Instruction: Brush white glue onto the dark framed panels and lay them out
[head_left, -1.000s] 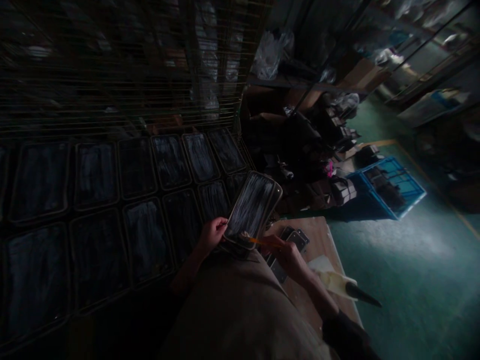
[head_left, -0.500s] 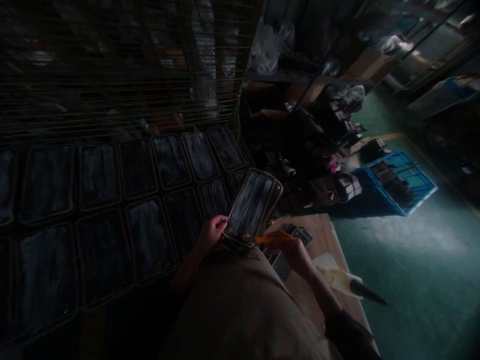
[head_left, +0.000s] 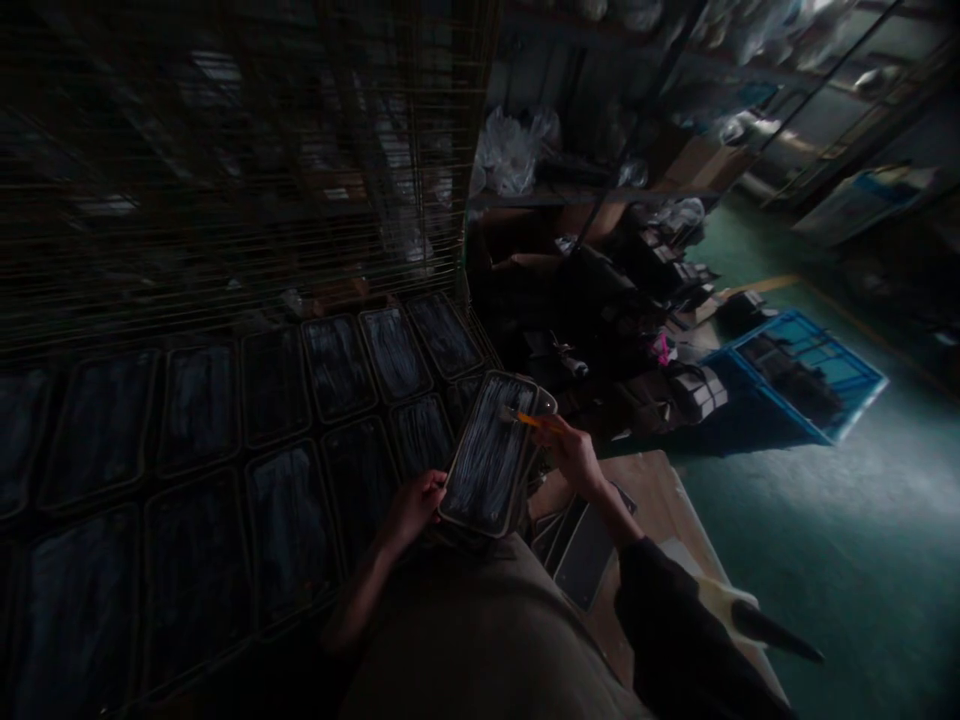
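Observation:
My left hand [head_left: 420, 500] grips the lower left edge of a dark rectangular panel [head_left: 487, 470] with rounded corners, held tilted in front of my body. Whitish streaks run along the panel's face. In my right hand [head_left: 574, 455] is a brush [head_left: 529, 418] with an orange handle, its bristles touching the upper part of the panel. To the left, several similar panels [head_left: 281, 515] lie in two rows, many streaked the same way. More dark plates [head_left: 589, 550] rest beneath my right forearm.
A wooden board or tabletop [head_left: 660, 485] stands at my right, with a pale container with a dark pointed nozzle [head_left: 772, 625]. A wire rack [head_left: 360, 240] rises behind the panels. A blue crate [head_left: 810, 380] sits on the green floor [head_left: 885, 520]; shelves hold plastic bags [head_left: 517, 150].
The brush has moved from the panel's lower end up to its upper part, carried by my right hand. My left hand keeps its hold on the panel. My view has shifted slightly.

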